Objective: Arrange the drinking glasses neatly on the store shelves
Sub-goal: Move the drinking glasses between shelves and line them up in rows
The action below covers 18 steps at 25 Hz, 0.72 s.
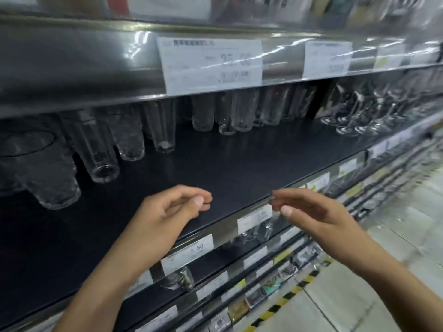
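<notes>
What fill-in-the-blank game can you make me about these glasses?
Neither the left hand nor the right hand holds a ___.
The stemmed glasses stand to the ___ of the tall straight glasses.
The price tag nearest the left hand reads ___.
Missing: glass; right; 7.50

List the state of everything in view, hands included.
Left hand, loosely curled, holding nothing, over the shelf front.
Right hand, fingers nearly straight, holding nothing.
Tumblers, standing, ragged row at the back.
Stemmed glasses, standing, clustered at the right.
</notes>
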### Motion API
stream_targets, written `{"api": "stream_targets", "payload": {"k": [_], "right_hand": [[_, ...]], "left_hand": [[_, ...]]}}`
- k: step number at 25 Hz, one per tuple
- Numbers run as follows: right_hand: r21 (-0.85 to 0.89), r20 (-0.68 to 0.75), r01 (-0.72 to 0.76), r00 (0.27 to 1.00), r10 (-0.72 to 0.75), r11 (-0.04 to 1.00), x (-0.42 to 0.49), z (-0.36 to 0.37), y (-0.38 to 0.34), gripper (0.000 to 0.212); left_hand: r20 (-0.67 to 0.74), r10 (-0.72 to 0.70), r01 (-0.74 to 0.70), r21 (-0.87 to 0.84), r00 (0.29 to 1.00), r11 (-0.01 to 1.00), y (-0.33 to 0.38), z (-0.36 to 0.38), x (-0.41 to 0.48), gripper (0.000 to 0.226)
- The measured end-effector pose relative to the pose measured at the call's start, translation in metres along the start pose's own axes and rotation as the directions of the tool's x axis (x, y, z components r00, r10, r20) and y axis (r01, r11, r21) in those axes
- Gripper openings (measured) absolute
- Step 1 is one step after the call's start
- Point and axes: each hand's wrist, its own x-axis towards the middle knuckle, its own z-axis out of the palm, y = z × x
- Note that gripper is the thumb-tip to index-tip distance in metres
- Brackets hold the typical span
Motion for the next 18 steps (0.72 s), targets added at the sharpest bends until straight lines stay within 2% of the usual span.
{"api": "stream_targets", "payload": {"k": [5, 9, 13, 18], "right_hand": [[0.02, -0.207, -0.052, 0.977, 0.055, 0.998, -0.038, -0.05, 0.021, 0.03], [-0.015, -0.265, -0.086, 0.961, 0.078, 0.996, -0.053, -0.103, 0.046, 0.032], [-0.034, -0.27, -0.119, 0.957, 0.106, 0.992, -0.05, -0.164, 0.083, 0.034], [-0.007, -0.198, -0.129, 0.972, 0.125, 0.992, -0.027, -0.262, 0.131, 0.034]], "left_hand": [[0.151, 0.06, -0.052, -0.054, 0.987, 0.997, 0.014, 0.071, 0.026, 0.019], [0.216, 0.08, -0.075, -0.035, 0.973, 0.997, 0.024, 0.135, 0.047, 0.019], [0.224, 0.058, -0.063, 0.015, 0.973, 0.998, 0.025, 0.205, 0.069, 0.019], [0.112, 0.006, -0.015, 0.076, 0.994, 0.997, 0.031, 0.291, 0.11, 0.019]]}}
